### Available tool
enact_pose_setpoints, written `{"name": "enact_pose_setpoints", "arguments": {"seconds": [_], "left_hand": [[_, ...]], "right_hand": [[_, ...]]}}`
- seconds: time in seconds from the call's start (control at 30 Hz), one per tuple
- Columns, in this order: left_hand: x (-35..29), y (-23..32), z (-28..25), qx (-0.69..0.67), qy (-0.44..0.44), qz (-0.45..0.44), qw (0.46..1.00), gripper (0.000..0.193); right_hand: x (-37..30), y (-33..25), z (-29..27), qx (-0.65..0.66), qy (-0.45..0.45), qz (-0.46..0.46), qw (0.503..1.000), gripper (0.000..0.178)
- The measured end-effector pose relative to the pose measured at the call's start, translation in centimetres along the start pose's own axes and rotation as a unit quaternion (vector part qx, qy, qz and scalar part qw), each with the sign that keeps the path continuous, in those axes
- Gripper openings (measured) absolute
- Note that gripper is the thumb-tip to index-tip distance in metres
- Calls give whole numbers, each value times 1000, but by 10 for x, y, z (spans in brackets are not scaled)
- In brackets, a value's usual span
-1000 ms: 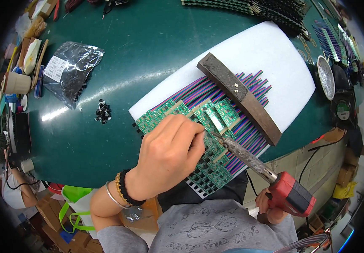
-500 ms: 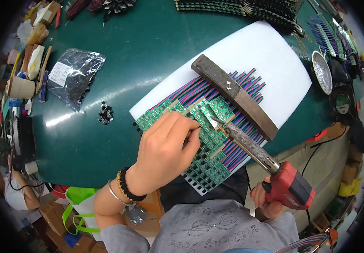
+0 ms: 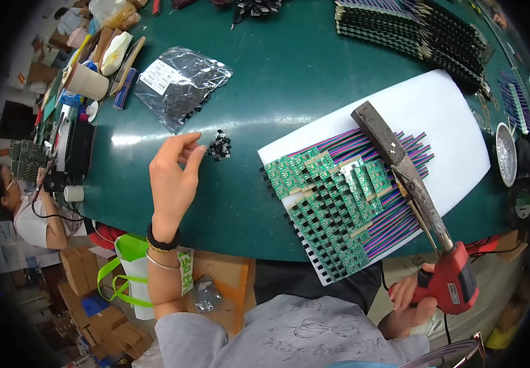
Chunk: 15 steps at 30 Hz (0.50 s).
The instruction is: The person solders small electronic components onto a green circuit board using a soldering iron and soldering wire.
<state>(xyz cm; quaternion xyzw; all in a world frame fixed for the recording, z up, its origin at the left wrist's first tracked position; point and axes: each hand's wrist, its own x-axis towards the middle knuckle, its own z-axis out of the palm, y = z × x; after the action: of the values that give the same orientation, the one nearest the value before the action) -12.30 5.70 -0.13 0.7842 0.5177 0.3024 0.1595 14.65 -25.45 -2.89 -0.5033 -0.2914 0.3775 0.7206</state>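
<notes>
Pile of blk parts [image 3: 219,146], upper L-ctr of frame, long axis approx vert., just R of nearer L hand [image 3: 175,175]; thumb/index parted, nothing seen btwn. R hand [image 3: 413,297] wraps soldering iron [image 3: 455,279], lower R.

Green table [image 3: 283,67] (glare-streaked), seemingly pale floor [image 3: 491,276]

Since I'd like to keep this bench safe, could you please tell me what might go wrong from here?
The right hand grips the red soldering gun with its tip by the coloured wires; if hot, it might scorch their insulation. The left hand is beside the loose pile of small black parts, so a careless brush could scatter them.
</notes>
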Motion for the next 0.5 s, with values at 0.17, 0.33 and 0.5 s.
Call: {"name": "enact_pose_setpoints", "arguments": {"seconds": [0.17,0.33,0.5], "left_hand": [[7,-4,9,49,-43,31,997,12],[-8,5,4,-50,49,-47,996,8],[-55,96,-3,-146,-50,165,974,21]], "right_hand": [[0,-1,-4,-22,18,-3,1000,80],[3,-4,3,-21,26,-8,999,78],[1,-7,14,-69,43,-19,996,76]]}}
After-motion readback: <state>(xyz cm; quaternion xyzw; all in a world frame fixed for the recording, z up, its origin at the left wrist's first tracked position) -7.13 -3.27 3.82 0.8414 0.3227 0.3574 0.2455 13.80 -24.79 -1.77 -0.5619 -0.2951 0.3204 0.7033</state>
